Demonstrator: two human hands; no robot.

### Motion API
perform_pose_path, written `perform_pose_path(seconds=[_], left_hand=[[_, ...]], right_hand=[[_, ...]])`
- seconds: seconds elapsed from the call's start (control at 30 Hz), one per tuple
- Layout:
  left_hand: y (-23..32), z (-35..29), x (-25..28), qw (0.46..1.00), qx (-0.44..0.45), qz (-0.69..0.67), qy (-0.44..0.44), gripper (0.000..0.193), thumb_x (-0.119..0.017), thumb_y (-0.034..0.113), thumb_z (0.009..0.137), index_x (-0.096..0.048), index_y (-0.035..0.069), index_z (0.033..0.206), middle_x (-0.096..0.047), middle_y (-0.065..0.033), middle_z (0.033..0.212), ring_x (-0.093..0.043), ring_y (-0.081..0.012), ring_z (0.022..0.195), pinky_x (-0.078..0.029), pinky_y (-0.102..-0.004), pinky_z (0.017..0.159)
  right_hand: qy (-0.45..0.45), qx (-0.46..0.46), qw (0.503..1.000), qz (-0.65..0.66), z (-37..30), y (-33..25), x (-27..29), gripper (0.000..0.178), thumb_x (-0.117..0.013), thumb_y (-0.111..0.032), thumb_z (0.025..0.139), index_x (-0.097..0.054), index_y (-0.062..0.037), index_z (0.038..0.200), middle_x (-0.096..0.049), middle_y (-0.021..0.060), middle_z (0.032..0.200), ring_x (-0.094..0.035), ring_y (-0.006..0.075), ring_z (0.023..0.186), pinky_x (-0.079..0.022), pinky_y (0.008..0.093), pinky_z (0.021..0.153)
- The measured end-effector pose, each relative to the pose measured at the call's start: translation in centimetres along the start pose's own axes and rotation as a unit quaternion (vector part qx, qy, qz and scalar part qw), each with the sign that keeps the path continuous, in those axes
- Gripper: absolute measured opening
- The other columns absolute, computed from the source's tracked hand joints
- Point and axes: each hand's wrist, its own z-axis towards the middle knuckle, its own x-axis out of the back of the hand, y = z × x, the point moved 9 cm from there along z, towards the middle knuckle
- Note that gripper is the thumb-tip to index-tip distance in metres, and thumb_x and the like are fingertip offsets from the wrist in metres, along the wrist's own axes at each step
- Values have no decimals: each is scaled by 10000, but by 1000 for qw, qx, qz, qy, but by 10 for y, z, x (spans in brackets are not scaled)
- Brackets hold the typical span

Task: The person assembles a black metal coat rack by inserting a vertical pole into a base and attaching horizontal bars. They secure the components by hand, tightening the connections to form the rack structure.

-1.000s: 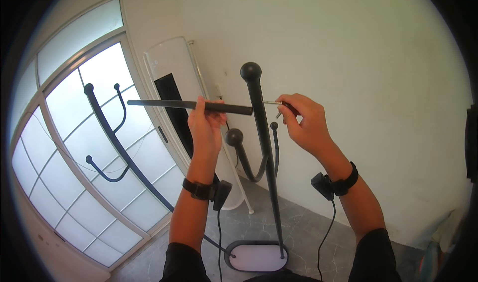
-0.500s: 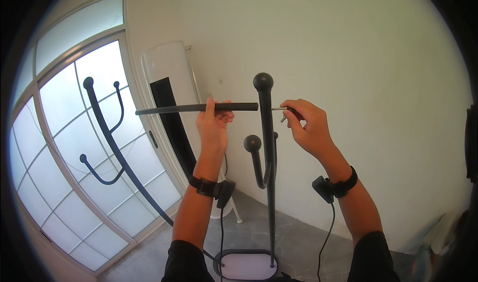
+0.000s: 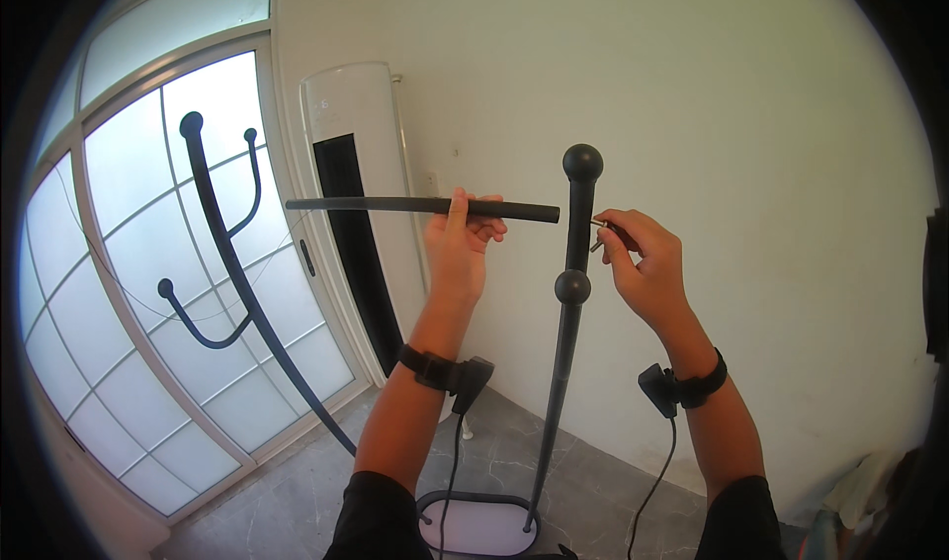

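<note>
A long black metal bar (image 3: 395,204) lies level in my left hand (image 3: 460,244), pinched between the thumb and fingers. Its right end is close to an upright black coat rack pole (image 3: 578,214) with a ball on top; a narrow gap seems to separate them. On the pole's other side my right hand (image 3: 643,263) is closed on small silvery metal pieces (image 3: 598,224). One points at the pole, another sticks out below the fingers; whether the first enters the pole is unclear. A ball-tipped hook (image 3: 572,286) sits lower on this pole.
Left of my arms leans a second black pole (image 3: 235,273) with two hooks. The base (image 3: 479,526) stands on the grey floor. Behind are a frosted glass door (image 3: 198,165), a tall white cabinet-like unit (image 3: 356,105) and a pale wall.
The upright pole has turned, so its lower ball now faces me in front of the pole. Less of the silvery piece shows between pole and right hand. The view has shifted slightly.
</note>
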Motion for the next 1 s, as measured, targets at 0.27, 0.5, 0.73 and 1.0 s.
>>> perform_pose_path(seconds=[0.27,0.5,0.73,1.0], left_hand=[[-2,1,-5,1000,12,4,-3,268,-505,281,1015,-516,23,943,-675,-239,929,-624,-208,635,-494,-290,589],[-1,-2,-9,1000,17,5,0,262,-513,279,1012,-508,24,950,-674,-240,927,-621,-211,636,-494,-291,590],[-3,-3,-6,1000,15,0,12,271,-525,280,1007,-506,16,948,-671,-246,934,-621,-214,635,-493,-291,590],[-5,-6,-3,999,24,-15,33,265,-539,279,1001,-513,22,942,-669,-242,919,-618,-213,632,-492,-291,582]], right_hand=[[-1,-5,1000,7,2,3,-5,106,-618,7,878,-665,17,972,-626,82,743,-576,137,608,-465,247,560],[-2,-15,1000,8,4,3,-3,114,-620,2,878,-675,13,977,-623,77,733,-563,131,599,-458,244,559],[-4,1,1000,1,6,-1,-3,116,-621,2,874,-683,15,972,-618,73,728,-542,126,578,-448,244,548],[-13,21,999,-21,8,-7,-3,118,-646,-4,865,-687,12,975,-626,74,722,-547,130,576,-451,244,540]])
